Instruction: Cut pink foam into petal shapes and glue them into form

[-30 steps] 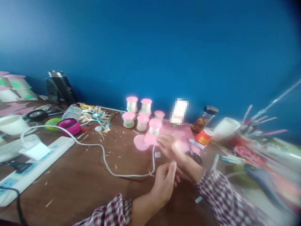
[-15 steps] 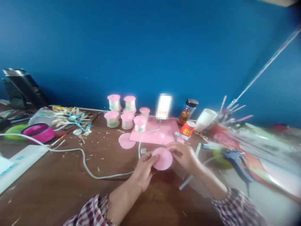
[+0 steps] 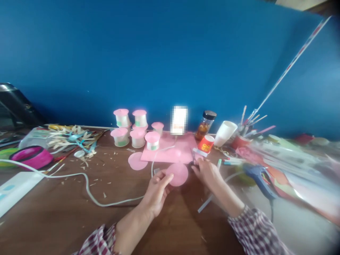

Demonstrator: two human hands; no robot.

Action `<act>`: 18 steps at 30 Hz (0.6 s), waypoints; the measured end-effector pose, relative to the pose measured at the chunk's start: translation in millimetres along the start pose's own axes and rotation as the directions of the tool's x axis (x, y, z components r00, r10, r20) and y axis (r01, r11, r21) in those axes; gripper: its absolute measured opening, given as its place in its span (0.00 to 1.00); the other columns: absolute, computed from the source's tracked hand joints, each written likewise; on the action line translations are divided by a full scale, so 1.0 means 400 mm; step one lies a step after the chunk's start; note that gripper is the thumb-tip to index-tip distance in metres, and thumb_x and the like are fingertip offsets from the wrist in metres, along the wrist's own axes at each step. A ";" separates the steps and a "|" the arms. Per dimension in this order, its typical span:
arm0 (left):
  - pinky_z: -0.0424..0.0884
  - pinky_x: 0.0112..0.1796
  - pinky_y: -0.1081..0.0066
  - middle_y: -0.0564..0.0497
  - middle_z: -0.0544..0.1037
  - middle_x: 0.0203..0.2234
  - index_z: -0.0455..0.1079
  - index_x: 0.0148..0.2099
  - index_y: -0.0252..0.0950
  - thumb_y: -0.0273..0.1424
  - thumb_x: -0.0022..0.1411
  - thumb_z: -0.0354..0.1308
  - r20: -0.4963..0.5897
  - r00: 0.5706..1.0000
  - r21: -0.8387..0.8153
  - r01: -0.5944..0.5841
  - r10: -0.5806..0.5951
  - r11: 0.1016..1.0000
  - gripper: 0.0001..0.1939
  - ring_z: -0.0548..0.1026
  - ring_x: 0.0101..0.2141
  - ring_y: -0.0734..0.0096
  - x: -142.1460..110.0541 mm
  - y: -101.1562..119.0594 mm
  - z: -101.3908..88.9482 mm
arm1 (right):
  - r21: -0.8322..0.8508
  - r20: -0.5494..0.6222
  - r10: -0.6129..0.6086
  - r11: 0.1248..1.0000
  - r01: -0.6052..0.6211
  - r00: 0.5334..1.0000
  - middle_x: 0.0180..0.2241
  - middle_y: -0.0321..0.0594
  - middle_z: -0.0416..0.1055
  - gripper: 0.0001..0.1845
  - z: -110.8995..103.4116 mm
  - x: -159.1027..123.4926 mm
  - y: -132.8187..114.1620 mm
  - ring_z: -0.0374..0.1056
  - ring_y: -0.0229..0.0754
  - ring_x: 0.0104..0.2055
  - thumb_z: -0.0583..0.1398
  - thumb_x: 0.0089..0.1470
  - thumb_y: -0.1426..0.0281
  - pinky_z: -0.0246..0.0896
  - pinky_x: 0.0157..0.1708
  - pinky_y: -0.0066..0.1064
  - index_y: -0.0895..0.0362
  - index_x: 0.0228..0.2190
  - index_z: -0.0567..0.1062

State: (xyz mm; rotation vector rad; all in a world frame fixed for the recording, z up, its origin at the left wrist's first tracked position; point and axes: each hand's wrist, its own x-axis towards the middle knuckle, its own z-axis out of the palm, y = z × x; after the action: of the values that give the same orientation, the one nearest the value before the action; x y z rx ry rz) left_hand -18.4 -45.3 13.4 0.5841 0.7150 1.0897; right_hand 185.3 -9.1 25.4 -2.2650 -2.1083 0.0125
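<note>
My left hand [image 3: 156, 191] pinches a round pink paper disc [image 3: 178, 175] by its left edge, thumb on top. To the right, my right hand [image 3: 208, 173] has its fingers closed on what look like small scissors [image 3: 194, 158], at the right edge of a pink sheet [image 3: 170, 148]. The fingers partly hide them. Another pink disc [image 3: 137, 161] lies flat left of the sheet. Behind it stand several whitish paper cups topped with pink discs [image 3: 119, 137], some stacked; one such cup [image 3: 152, 141] rests on the sheet.
A white cable [image 3: 106, 204] crosses the table at left, near a power strip [image 3: 18, 187] and a magenta tape roll [image 3: 32, 157]. On the right are a red cup [image 3: 206, 143], a lidded jar [image 3: 205, 124], a white cup [image 3: 225, 132] and a glue gun [image 3: 261, 179].
My right hand has moved from beside the held disc to the scissors at the sheet's right edge and closed on them. My left hand still holds the disc. The view has shifted slightly.
</note>
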 end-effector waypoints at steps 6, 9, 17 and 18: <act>0.61 0.23 0.83 0.55 0.69 0.21 0.75 0.32 0.33 0.34 0.47 0.68 -0.110 0.994 0.121 0.007 0.006 0.993 0.11 0.64 0.22 0.84 0.005 0.002 -0.003 | 0.036 0.056 0.050 0.998 -0.052 0.997 0.32 0.42 0.74 0.16 -0.020 -0.003 0.009 0.72 0.48 0.33 0.57 0.54 0.56 0.54 0.28 0.31 0.55 0.38 0.69; 0.60 0.22 0.83 0.57 0.68 0.19 0.75 0.32 0.34 0.35 0.46 0.69 -0.142 0.990 0.127 0.033 -0.015 0.991 0.12 0.63 0.21 0.84 0.007 0.002 -0.002 | 0.047 0.062 -0.004 0.999 0.002 0.998 0.32 0.41 0.74 0.10 -0.030 -0.021 0.010 0.71 0.47 0.33 0.57 0.52 0.65 0.53 0.27 0.30 0.54 0.38 0.69; 0.62 0.21 0.83 0.57 0.68 0.18 0.70 0.27 0.32 0.33 0.44 0.70 -0.218 0.976 0.083 -0.004 0.022 0.997 0.12 0.65 0.19 0.84 0.022 0.005 0.001 | 0.442 -0.088 -0.134 0.883 0.159 0.987 0.34 0.44 0.72 0.18 -0.018 -0.036 0.031 0.70 0.46 0.36 0.54 0.52 0.73 0.60 0.36 0.35 0.59 0.46 0.68; 0.63 0.21 0.82 0.56 0.68 0.18 0.70 0.27 0.32 0.33 0.44 0.70 -0.240 0.970 0.077 -0.015 0.033 0.997 0.13 0.65 0.19 0.83 0.024 0.009 0.005 | 0.590 -0.094 -0.156 0.787 0.181 0.983 0.33 0.43 0.72 0.18 -0.018 -0.034 0.034 0.70 0.46 0.36 0.54 0.53 0.72 0.61 0.37 0.36 0.59 0.47 0.68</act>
State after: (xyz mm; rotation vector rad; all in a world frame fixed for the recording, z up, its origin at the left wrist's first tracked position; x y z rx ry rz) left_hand -16.2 -35.2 14.9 0.5296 0.9655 1.1729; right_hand 198.2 -24.0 31.6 -1.6833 -1.9092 0.5424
